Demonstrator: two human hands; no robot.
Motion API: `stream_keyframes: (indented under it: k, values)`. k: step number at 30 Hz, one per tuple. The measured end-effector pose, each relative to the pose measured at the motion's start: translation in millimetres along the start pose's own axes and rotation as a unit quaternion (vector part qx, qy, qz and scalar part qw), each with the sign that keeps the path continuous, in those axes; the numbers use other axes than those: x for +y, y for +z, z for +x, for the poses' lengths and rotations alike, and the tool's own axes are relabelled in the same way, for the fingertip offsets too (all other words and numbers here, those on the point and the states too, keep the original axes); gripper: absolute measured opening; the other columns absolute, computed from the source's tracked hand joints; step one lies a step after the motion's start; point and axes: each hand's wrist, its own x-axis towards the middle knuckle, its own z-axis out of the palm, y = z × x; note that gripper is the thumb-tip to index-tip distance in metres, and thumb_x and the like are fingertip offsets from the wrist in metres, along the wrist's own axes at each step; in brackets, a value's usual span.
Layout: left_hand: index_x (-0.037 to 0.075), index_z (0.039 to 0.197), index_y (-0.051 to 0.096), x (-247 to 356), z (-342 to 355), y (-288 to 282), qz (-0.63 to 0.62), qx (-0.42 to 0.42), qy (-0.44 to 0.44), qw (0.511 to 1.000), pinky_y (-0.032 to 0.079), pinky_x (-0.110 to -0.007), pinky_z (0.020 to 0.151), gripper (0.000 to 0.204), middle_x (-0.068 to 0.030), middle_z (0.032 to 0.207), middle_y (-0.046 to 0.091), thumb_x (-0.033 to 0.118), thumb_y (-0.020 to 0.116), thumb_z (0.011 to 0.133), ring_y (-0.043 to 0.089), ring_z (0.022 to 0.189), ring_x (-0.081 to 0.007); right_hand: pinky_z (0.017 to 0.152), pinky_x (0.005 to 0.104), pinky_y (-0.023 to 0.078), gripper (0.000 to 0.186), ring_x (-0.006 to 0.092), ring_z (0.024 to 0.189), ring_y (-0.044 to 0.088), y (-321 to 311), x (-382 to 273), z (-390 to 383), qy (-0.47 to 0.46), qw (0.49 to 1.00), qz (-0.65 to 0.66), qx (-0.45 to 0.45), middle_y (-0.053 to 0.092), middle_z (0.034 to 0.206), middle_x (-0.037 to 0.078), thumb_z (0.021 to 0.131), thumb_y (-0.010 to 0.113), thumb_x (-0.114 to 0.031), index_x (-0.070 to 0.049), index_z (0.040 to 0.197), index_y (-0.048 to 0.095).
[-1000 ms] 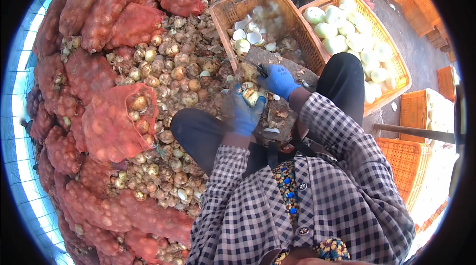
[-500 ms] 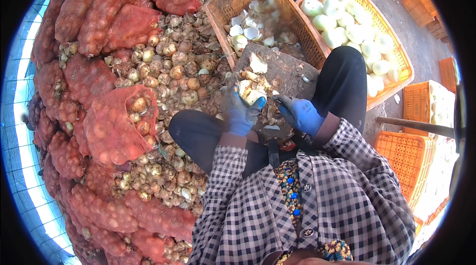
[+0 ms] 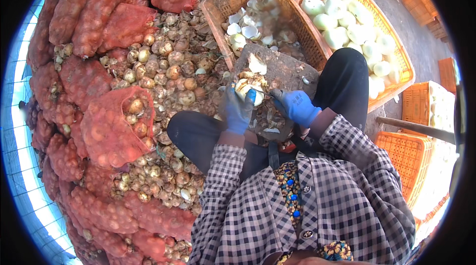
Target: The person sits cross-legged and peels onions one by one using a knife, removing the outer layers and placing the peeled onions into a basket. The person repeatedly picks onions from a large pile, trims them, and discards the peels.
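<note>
In my blue-gloved left hand (image 3: 238,112) is a partly peeled onion (image 3: 248,87), white with brown skin, held over a worn grey-brown board (image 3: 290,64) between my knees. My gloved right hand (image 3: 298,107) grips a small dark knife (image 3: 269,95), its blade at the onion's right side. Loose skin and pale scraps (image 3: 257,64) lie on the board just beyond the onion, and more litter is under my hands.
An orange crate of scraps (image 3: 310,32) stands beyond the board, beside a crate of peeled white onions (image 3: 353,32). Loose unpeeled onions (image 3: 174,72) and red mesh sacks (image 3: 114,136) heap at left. More crates (image 3: 401,161) and a pole (image 3: 411,128) are at right.
My right hand has dropped down and right from over the board's far part, uncovering scraps there, then edged back toward the onion. My left hand has shifted slightly left, still holding the onion.
</note>
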Motion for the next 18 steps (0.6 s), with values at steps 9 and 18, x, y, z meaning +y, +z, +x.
stream_keyframes:
  k: [9, 18]
  values:
    - [-0.004, 0.117, 0.055, -6.5, 8.7, -1.8, 0.235, 0.054, 0.037, 0.97, 0.051, -0.039, 0.081, 0.062, -0.0194, 0.106, 0.065, 0.047, 0.07, 0.083, 0.064, 0.095, -0.0305, 0.057, 0.0475, 0.05, 0.021, 0.0374, 0.066, 0.064, 1.3, -4.8, 26.0, 0.017, 1.0, -0.01, -0.002, 0.063, 0.072, 0.018, 0.088, 0.056, -0.02, -0.008, 0.105, 0.057]
    - [-0.005, 0.129, 0.045, 5.5, 9.9, -3.1, 0.115, 0.066, 0.032, 0.991, 0.046, -0.037, 0.095, 0.076, -0.0188, 0.118, 0.058, 0.041, 0.077, 0.077, 0.058, 0.107, -0.0292, 0.064, 0.0468, 0.051, 0.027, 0.0375, 0.076, 0.066, -10.0, -24.3, 49.2, 0.061, 0.997, 0.015, -0.038, 0.066, 0.08, 0.018, 0.087, 0.059, -0.025, -0.007, 0.107, 0.054]
